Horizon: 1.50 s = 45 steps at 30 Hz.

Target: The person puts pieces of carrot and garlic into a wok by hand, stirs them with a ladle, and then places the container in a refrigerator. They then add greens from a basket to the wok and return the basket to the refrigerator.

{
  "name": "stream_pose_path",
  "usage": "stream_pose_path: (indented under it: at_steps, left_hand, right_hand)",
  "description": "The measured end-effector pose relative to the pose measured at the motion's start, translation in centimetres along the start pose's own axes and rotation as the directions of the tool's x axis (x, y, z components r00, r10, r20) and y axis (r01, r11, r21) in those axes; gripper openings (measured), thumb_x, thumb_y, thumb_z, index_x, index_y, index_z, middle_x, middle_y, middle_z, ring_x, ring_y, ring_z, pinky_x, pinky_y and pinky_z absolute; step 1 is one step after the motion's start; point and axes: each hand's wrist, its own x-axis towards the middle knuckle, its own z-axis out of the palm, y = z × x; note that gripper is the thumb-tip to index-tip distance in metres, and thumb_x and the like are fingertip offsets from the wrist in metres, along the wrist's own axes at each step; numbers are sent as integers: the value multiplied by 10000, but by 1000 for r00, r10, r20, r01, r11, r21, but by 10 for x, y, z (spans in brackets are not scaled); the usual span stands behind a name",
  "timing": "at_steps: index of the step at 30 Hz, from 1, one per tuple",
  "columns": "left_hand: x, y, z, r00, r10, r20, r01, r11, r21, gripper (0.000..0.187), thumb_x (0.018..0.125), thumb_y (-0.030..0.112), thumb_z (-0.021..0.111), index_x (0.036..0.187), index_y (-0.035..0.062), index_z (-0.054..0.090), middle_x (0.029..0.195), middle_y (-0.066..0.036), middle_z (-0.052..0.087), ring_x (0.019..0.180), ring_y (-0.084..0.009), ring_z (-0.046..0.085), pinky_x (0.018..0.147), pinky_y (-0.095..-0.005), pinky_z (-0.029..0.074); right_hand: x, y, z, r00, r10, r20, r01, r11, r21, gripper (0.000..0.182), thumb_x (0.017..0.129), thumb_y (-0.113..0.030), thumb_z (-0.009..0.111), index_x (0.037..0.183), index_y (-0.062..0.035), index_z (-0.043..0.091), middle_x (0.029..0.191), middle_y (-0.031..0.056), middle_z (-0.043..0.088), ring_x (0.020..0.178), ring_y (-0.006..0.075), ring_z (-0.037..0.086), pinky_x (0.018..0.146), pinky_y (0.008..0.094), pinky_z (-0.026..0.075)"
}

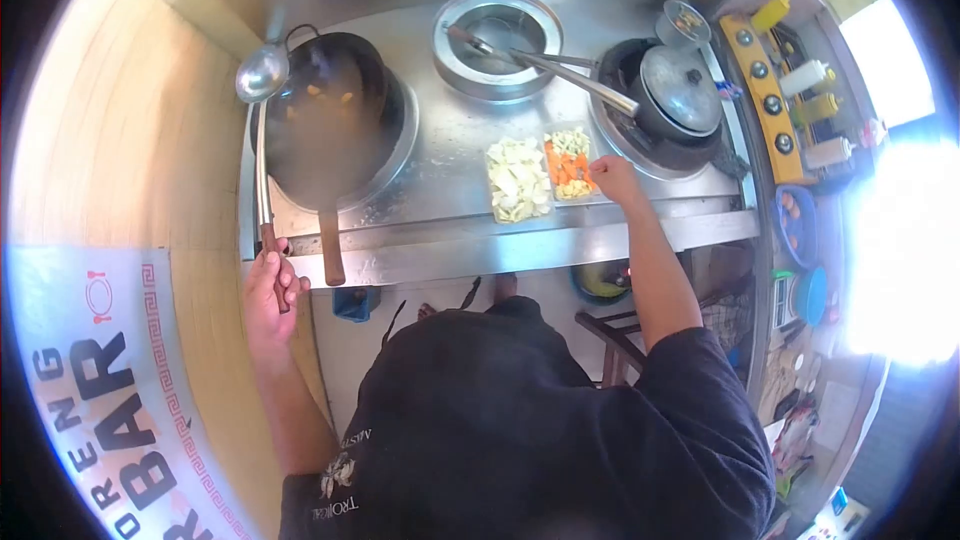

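Left hand point(272, 292) clamped on brown wooden handle of long silver metal ladle point(263, 162), its bowl by the dark round steaming wok's point(350, 55) left rim, right hand point(614, 178) curled at chopped orange-and-pale vegetables point(568, 162) on silver metal tabletop point(450, 160), can't tell if gripping.

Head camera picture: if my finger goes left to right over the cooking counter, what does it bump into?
Ladle → wok → pale chopped pieces → orange pieces → right hand → lidded pot.
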Motion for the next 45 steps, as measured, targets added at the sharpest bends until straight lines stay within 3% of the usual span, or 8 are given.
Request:
stream_pose_path:
  at_steps: [1,5,8,13,16,23,35,45]
  left_hand:
    - [2,-2,5,1000,-16,-13,16,1000,14,251,958,235,468,1122,52,520,644,36,432,481,-59,401,627,-307,462]
    - [0,-4,20,999,-22,-33,23,999,41,254,962,236,462,1129,52,515,646,36,433,483,-58,404,628,-301,462]
    - [-4,-6,28,999,-15,-31,17,998,60,251,964,233,457,1133,55,514,645,36,435,483,-62,408,626,-294,461]
    - [-15,-9,36,994,-41,-104,51,994,97,261,967,223,456,1155,47,499,653,26,434,490,-74,414,624,-280,455]
    - [-22,-5,49,990,-39,-136,54,993,107,269,969,225,456,1163,41,493,657,23,432,495,-76,414,623,-279,454]
    - [-25,-16,43,986,-22,-163,33,997,67,262,968,222,458,1156,44,492,654,23,431,495,-74,412,618,-276,453]
    - [-22,-13,41,986,-42,-164,55,995,78,254,967,223,462,1145,44,485,651,21,436,491,-76,411,610,-279,454]
    - [-19,-8,23,994,-32,-101,33,999,7,261,962,205,469,1159,34,485,654,24,456,490,-71,426,613,-277,460]
  right_hand:
    - [-2,1,1,999,43,28,-43,999,-17,211,734,-193,662,885,-51,698,839,158,675,798,289,653,750,346,506]
    - [3,-6,1,1000,15,-18,-16,998,-69,173,754,-156,639,889,-62,694,866,164,665,831,298,641,766,375,502]
    - [28,-15,10,972,-169,-165,162,985,-57,194,777,-101,599,956,-78,672,959,159,639,882,291,624,785,392,494]
    - [70,-28,24,955,-253,153,296,831,-471,344,781,-72,587,1119,-138,585,1091,134,561,943,318,600,789,401,500]
    - [70,-34,24,947,-228,227,313,814,-488,397,778,-98,602,1167,-148,545,1056,131,560,926,333,602,772,411,507]
    - [73,-24,31,915,-322,244,400,808,-433,326,802,-133,599,1116,-131,510,1057,123,542,924,334,600,762,421,510]
    - [74,-25,28,944,-223,241,310,851,-425,291,804,-102,593,1084,-115,517,1050,137,566,1000,304,578,827,412,499]
    - [55,0,9,959,-263,-110,247,959,-137,242,844,-84,523,1083,-62,555,1003,180,620,945,358,594,801,410,463]
